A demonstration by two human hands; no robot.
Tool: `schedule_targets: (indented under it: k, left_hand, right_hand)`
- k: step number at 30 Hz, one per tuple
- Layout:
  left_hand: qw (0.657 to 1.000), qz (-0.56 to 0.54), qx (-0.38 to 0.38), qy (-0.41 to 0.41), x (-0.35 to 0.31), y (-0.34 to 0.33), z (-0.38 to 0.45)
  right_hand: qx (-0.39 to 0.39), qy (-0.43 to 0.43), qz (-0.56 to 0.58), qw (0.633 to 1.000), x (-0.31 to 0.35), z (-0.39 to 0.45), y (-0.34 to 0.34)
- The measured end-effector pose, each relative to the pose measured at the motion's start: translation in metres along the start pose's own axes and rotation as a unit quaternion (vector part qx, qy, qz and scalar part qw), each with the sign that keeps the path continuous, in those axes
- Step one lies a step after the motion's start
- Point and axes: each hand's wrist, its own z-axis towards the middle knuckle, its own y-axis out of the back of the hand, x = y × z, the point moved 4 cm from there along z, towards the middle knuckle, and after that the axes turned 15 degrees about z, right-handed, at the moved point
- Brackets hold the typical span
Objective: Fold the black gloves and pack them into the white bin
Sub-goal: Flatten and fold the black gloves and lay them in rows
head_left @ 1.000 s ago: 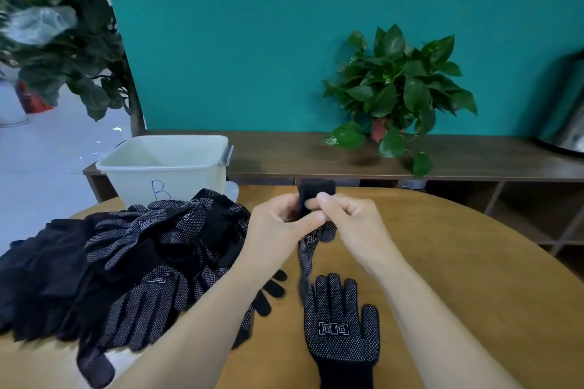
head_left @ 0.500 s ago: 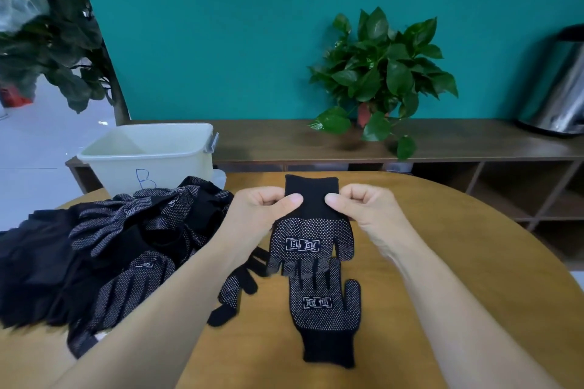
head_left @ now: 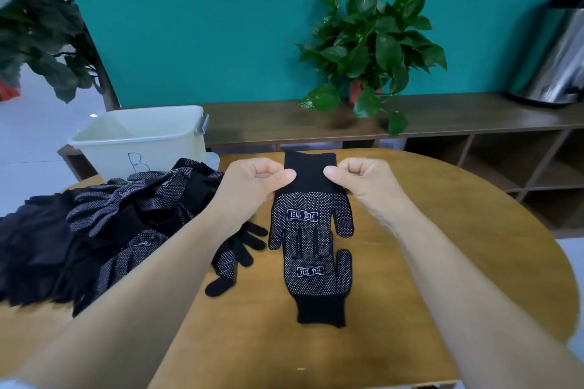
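Along the left edge of the table (head_left: 442, 262) lies a heap of black gloves (head_left: 104, 230) still to be folded, some spilling toward the middle. Behind the heap, at the far left corner, stands the white bin (head_left: 142, 139), marked with a letter B; nothing is visible inside it from here.

Just right of the heap, the left hand (head_left: 252, 183) pinches the left side of a glove's cuff between thumb and curled fingers. That upper glove (head_left: 311, 208) is held dotted side up with its fingers pointing toward the person. A second later than the bunched, twisted bundle both hands were gripping, it is now spread flat and squared, and it has been lowered so that its fingers overlap the fingers of the lower glove (head_left: 317, 275), which lies flat near the middle of the table, cuff toward the near edge. The right hand (head_left: 363, 181) pinches the cuff's right side in the same way.

So the pair is being laid fingertip over fingertip. Folding has only begun: the upper glove likely needs setting down and aligning before the pair is folded and carried to the bin.

On the shelf behind the table stand a potted plant (head_left: 369, 44) and, at far right, a metal container (head_left: 559, 54).
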Motion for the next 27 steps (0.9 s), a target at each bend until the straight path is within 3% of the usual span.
schedule_targets:
  k: [13,27]
  left_hand:
    - [1.000,0.009,0.001,0.024,0.033,-0.024,0.089]
    - [0.999,0.026,0.031,0.003,0.053,-0.034,0.053]
  right_hand:
    - [-0.030,-0.005,-0.020,0.999,-0.038,0.082,0.024]
    - [-0.011,-0.040,-0.051,0.998,-0.064,0.048,0.031]
